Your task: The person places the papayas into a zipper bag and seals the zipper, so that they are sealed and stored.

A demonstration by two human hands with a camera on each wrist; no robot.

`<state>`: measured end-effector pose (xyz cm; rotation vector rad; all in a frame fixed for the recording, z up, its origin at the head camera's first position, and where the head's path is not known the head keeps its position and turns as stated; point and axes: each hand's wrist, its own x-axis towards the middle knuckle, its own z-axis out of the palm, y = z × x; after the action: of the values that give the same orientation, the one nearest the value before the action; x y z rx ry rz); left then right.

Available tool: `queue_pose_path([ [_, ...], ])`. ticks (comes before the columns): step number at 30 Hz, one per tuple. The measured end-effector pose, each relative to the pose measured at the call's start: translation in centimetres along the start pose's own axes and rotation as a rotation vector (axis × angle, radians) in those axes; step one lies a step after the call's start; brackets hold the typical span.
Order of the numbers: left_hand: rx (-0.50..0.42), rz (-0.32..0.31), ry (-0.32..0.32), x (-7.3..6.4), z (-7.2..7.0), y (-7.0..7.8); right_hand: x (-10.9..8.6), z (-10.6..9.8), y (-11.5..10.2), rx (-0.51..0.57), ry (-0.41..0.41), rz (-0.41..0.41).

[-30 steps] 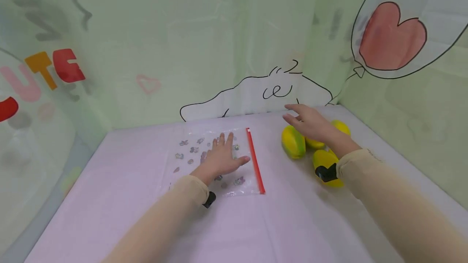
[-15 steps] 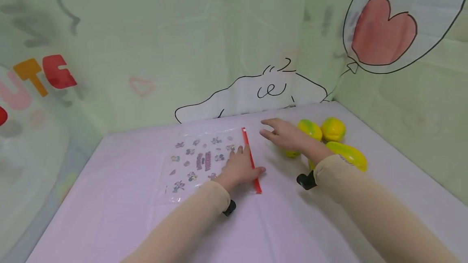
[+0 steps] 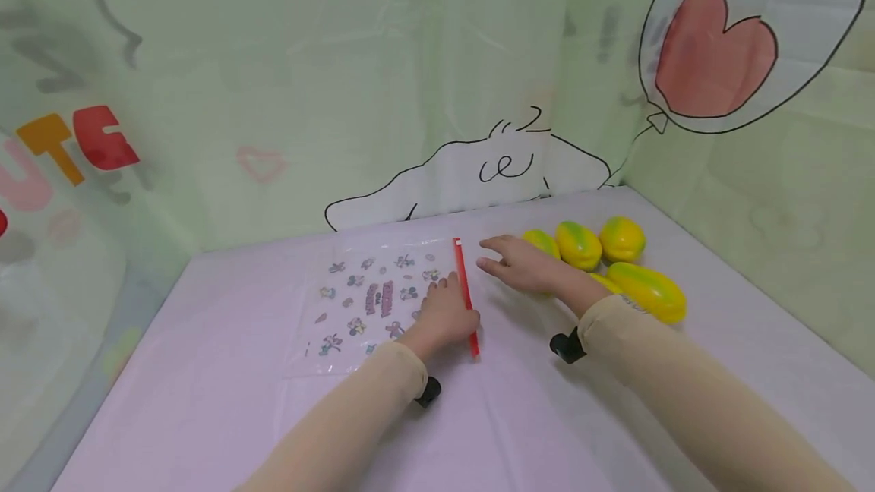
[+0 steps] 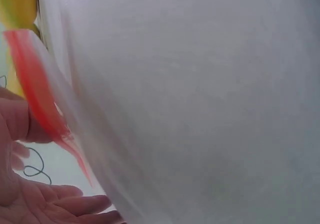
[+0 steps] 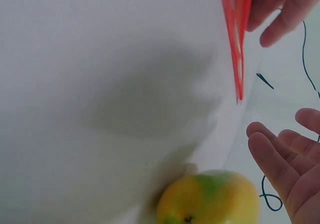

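A clear zip bag [image 3: 362, 298] printed with small cartoon figures lies flat on the table, its red zip edge [image 3: 462, 272] to the right. My left hand [image 3: 443, 316] pinches that edge, thumb at the red strip and fingers over the bag. In the right wrist view, the red strip [image 5: 235, 43] shows as two lines with a narrow gap between. My right hand [image 3: 522, 264] hovers right of the bag, fingers loosely extended and holding nothing. Beside it are several yellow-green fruits, including a round one [image 3: 622, 239] and a long one [image 3: 648, 292]; my right hand and forearm partly hide others.
A pale lilac cloth covers the table [image 3: 205, 370]. Printed curtains [image 3: 383, 82] hang behind it and along both sides. A black wrist camera [image 3: 569, 345] sits under my right cuff, another black camera [image 3: 428, 392] under the left.
My left hand has moved right from the bag's middle to its red edge, and its thumb has closed in. My right hand has come left and down, away from above the fruits.
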<state>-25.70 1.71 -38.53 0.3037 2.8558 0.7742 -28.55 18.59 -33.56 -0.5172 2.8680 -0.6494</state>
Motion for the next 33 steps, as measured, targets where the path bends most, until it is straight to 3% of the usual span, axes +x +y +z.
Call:
queue_pose_path([
  [11,-0.03,0.016,0.02,0.0,0.2,-0.4,0.2,3.2,-0.9,-0.191,-0.15,-0.085],
  [16,-0.017,0.046,0.026,-0.2,0.1,-0.5,0.3,4.1,-1.5,-0.264,-0.147,-0.14],
  [23,0.019,0.062,-0.012,-0.7,0.1,-0.7,0.3,4.9,-1.9,-0.293,-0.164,-0.059],
  [27,-0.008,0.046,-0.036,-1.2,0.1,-0.4,0.3,5.0,-1.9,-0.317,-0.17,-0.038],
  [33,-0.01,0.021,0.0,-2.1,0.4,0.1,0.2,5.0,-1.8,-0.328,-0.182,-0.021],
])
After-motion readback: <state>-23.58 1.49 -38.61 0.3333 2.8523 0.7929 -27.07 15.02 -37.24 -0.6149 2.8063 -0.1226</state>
